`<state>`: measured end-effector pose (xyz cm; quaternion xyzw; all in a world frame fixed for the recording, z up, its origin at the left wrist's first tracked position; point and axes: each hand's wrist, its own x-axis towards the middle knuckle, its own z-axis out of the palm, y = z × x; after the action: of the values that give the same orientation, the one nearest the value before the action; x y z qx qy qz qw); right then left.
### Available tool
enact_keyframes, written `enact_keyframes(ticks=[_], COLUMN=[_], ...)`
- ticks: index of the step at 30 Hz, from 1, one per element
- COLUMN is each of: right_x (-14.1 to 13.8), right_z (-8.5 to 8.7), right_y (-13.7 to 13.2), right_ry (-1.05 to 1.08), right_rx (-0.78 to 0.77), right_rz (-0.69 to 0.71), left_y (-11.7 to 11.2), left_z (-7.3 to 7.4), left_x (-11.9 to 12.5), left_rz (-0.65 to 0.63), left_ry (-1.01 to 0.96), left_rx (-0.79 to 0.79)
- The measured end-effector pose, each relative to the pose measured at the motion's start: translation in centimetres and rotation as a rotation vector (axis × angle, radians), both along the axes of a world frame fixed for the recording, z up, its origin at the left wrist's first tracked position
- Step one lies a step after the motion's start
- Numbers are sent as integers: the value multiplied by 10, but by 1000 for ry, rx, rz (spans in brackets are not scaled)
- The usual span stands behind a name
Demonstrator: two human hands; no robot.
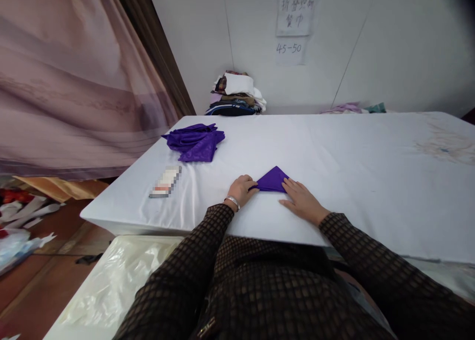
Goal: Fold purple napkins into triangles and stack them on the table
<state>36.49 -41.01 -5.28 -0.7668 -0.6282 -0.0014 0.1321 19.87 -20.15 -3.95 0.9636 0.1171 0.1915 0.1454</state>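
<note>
A purple cloth napkin [273, 179], folded into a triangle, lies on the white-covered table [356, 206] with its peak facing away from me. At its left corner, my left hand [241, 188] is closed, the thumb and fingers pinching the cloth. My right hand [302, 200] lies across the right corner with its fingers stretched out, the fingertips on the fabric and the thumb apart near the lower edge. Both corners are partly covered by my fingers. Farther left, a loose heap of purple napkins [196, 141] rests on the table.
A phone [166, 181] with a blurred screen lies left of my hands. Folded clothes [235, 95] are stacked behind the table, by a wall with handwritten signs [295, 13]. A pink curtain [74, 72] hangs at left. A plastic-covered surface [118, 275] stands below the table's front edge.
</note>
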Motion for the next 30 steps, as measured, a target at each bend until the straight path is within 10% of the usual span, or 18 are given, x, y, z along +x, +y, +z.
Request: enact_keyframes(ticks=[30], right_x=[-1], right_z=[2], right_y=[-2], right_ry=[5], right_rx=[-13], right_rz=[6], left_y=[3], left_z=[0], left_x=[-16], left_rz=[58], left_ry=[77], left_rx=[65])
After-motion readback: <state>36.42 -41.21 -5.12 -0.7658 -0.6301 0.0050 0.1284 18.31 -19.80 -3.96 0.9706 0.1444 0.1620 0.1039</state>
